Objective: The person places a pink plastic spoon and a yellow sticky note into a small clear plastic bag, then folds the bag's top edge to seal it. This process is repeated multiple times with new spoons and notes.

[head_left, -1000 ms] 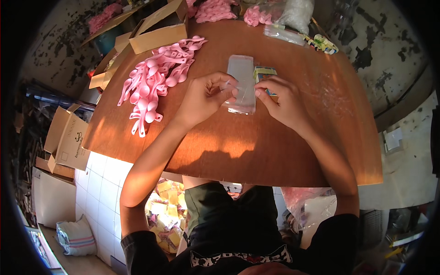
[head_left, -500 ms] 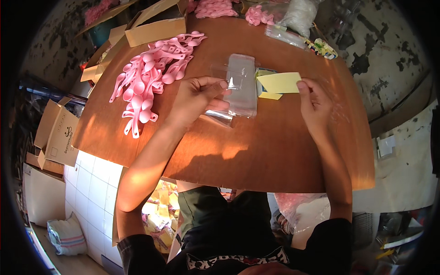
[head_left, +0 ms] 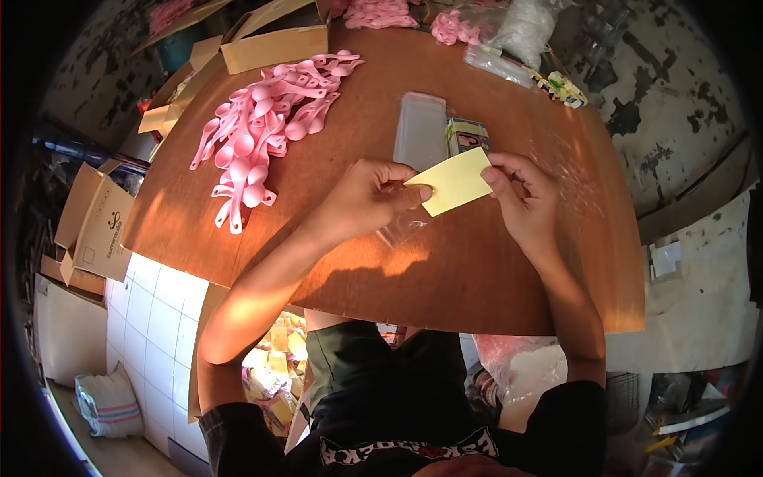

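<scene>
Between my hands, above the wooden table, is a yellow paper card (head_left: pixel 451 183). My right hand (head_left: pixel 526 199) pinches its right end between thumb and fingers. My left hand (head_left: pixel 367 199) is closed, with its thumb on the card's left edge; a clear plastic bag (head_left: pixel 404 229) hangs below these fingers. Just beyond lie a stack of clear plastic bags (head_left: pixel 421 119) and a small dark block with a yellow band (head_left: pixel 467 133), partly covered by the card. To the left a pile of pink plastic spoons (head_left: pixel 258 119) spreads over the table.
The brown table (head_left: pixel 477 278) has a curved outline. An opened cardboard box (head_left: pixel 274 48) stands at the far left edge. Bundles of pink spoons (head_left: pixel 380 13) and plastic packaging (head_left: pixel 520 32) sit at the back. Below the table, several yellow-carded packets (head_left: pixel 278 366) lie left of my legs.
My right hand has brought the yellow card left and nearer, off the dark block. My left hand has moved right and nearer with the clear bag, and its thumb now meets the card.
</scene>
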### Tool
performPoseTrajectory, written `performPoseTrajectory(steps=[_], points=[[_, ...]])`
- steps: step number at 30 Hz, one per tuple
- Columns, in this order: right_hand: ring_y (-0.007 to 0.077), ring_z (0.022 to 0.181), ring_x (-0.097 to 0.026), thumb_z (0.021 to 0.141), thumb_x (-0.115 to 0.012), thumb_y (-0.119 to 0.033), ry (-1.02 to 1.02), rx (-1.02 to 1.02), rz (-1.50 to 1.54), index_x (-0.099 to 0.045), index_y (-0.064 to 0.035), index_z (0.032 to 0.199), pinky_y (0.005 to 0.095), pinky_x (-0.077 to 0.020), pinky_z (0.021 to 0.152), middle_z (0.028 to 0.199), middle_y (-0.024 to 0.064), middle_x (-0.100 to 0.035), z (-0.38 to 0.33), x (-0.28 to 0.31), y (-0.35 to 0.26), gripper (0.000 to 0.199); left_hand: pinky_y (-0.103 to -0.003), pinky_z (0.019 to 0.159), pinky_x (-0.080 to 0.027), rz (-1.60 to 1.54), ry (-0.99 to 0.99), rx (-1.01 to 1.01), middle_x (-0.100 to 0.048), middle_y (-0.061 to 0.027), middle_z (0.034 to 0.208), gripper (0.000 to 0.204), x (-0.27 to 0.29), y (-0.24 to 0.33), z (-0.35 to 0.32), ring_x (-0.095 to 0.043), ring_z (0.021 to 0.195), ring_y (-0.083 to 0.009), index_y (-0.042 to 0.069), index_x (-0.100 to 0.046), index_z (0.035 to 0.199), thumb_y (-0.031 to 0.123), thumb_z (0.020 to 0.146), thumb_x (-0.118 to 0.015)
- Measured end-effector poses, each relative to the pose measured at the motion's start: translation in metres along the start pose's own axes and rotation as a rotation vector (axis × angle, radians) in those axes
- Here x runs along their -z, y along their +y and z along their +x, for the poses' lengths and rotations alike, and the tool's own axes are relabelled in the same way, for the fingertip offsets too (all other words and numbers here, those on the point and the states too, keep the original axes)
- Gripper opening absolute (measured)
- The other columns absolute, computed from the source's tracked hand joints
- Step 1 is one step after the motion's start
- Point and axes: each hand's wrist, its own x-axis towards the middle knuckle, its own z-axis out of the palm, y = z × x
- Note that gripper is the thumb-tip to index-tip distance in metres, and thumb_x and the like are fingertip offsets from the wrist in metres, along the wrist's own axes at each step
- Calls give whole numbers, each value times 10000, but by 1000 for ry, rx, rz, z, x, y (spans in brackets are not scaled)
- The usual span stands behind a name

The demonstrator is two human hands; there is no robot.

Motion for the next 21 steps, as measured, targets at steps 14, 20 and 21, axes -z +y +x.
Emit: performPoseTrajectory(steps=[14,20,21], points=[[152,1002,-643,915,-681,-58,-337,-174,520,-680,24,1059,272,-521,849,1105,93,-643,-14,-24,-12,166,-215,761,-540,-59,72,-222,-735,-81,1009,262,-18,4,-2,-628,881,-53,-31,-691,1163,75,924,-696],[110,981,-638,919,-665,-24,-390,-314,524,-637,46,1146,241,-524,863,1130,68,-629,-17,-20,-16,239,-299,744,-580,176,276,-461,-743,-145,984,237,-29,12,-5,-740,829,-200,24,-727,1098,85,869,-725],[106,953,-642,918,-671,-28,-403,-336,452,-638,47,1140,239,-528,843,1098,61,-636,-18,-20,-16,237,-299,744,-580,179,286,-459,-743,-145,984,237,-29,12,-7,-740,829,-200,24,-727,1098,85,869,-725]])
